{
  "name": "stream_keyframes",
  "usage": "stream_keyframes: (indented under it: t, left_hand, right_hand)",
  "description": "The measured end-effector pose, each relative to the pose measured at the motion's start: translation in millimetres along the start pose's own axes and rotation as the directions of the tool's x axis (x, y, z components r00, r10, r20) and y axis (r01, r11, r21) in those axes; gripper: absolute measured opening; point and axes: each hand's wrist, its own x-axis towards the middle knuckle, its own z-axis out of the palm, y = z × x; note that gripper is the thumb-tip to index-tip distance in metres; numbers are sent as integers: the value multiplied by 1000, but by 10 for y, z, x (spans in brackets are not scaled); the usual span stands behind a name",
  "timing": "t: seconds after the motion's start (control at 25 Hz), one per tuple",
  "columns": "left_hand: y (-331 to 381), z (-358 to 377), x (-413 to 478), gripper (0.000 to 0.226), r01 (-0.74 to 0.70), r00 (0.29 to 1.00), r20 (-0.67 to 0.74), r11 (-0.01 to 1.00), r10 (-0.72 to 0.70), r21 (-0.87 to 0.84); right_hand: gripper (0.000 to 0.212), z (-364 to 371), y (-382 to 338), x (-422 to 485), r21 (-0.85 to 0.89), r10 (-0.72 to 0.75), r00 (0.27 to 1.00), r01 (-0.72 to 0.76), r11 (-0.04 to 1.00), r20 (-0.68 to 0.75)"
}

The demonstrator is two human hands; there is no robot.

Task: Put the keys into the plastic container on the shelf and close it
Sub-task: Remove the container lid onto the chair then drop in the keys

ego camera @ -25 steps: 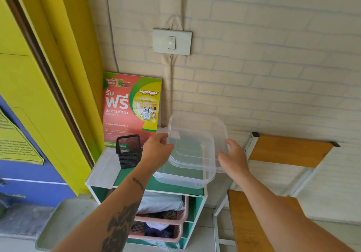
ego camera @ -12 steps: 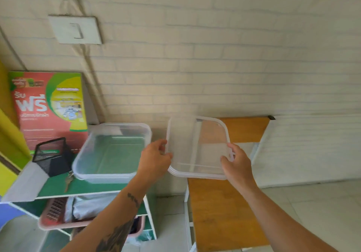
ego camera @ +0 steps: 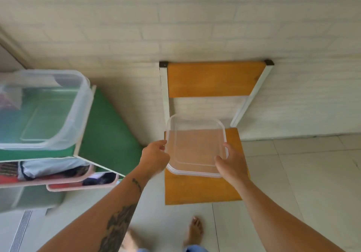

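Both my hands hold the clear plastic lid (ego camera: pixel 195 146) flat, low over the seat of a wooden chair (ego camera: pixel 203 189). My left hand (ego camera: pixel 155 159) grips the lid's left edge and my right hand (ego camera: pixel 231 163) grips its right front corner. The open clear plastic container (ego camera: pixel 64 128) stands without its lid on the green shelf top (ego camera: pixel 109 140) at the left. The keys are out of view.
The chair has an orange backrest (ego camera: pixel 213 79) and white metal frame against the pale brick wall. Pink baskets (ego camera: pixel 84 183) with clothes sit in the shelf below the container. My bare feet (ego camera: pixel 194 230) stand on the tiled floor.
The lid came off the container and moved right and down, from in front of the shelf to just above the chair seat. My view swung right and downward.
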Motion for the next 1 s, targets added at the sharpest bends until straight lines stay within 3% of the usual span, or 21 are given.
stream_keyframes:
  t: [0.24,0.44,0.64,0.8,1.0]
  left_hand:
    - [-455,737,815,72,228,968,135,967,-213,-111]
    - [-864,1185,1197,71,323,928,234,939,-290,-117]
    - [-930,1241,1283,69,320,931,222,940,-289,-119]
    - [-767,1121,1118,62,196,967,175,980,-188,-31]
    - [-336,702,685,51,89,989,126,994,-81,-56]
  right_hand:
    - [69,597,645,711,-33,118,988,-115,993,103]
    - [72,936,1018,1062,-128,88,984,-68,989,156]
    - [65,1005,1101,1181,-171,77,973,-39,985,220]
    - [65,938,968,1058,-152,53,970,-16,988,238]
    - [65,680,525,675,-56,-44,974,58,997,223]
